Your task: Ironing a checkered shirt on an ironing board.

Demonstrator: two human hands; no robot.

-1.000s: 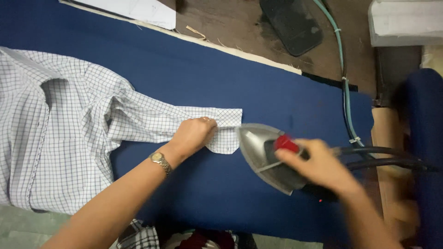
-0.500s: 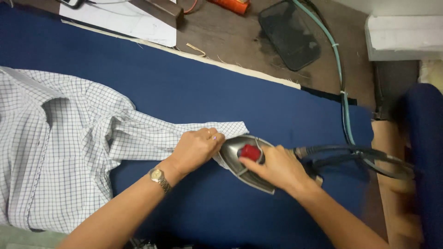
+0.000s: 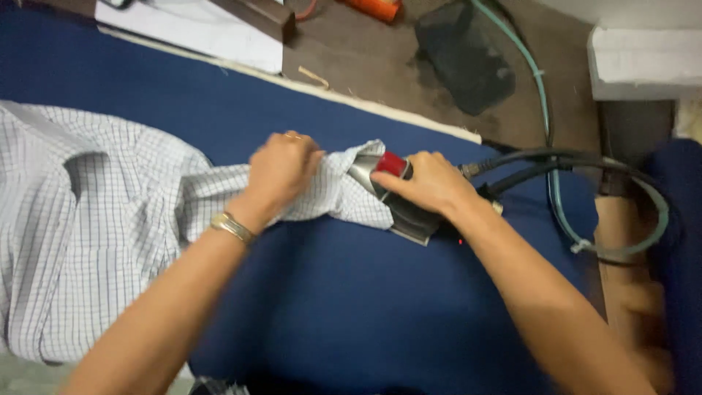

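Note:
A white checked shirt (image 3: 88,241) lies on the blue ironing board (image 3: 365,307), its sleeve stretched toward the middle. My left hand (image 3: 281,168), a gold watch on its wrist, grips the sleeve near the cuff (image 3: 344,194) and bunches the cloth. My right hand (image 3: 428,183) holds the handle of a silver iron (image 3: 391,201) with a red button. The iron's nose rests on the cuff end, right beside my left hand.
A black cable and a green hose (image 3: 545,110) loop from the iron at the right. Behind the board lie a dark pad (image 3: 464,58), white papers (image 3: 197,33) and an orange object (image 3: 373,9). A white box (image 3: 643,62) sits at the upper right.
The iron slid left from beside the sleeve onto the cuff. My left hand shifted from pressing the sleeve flat to gripping and bunching the cloth.

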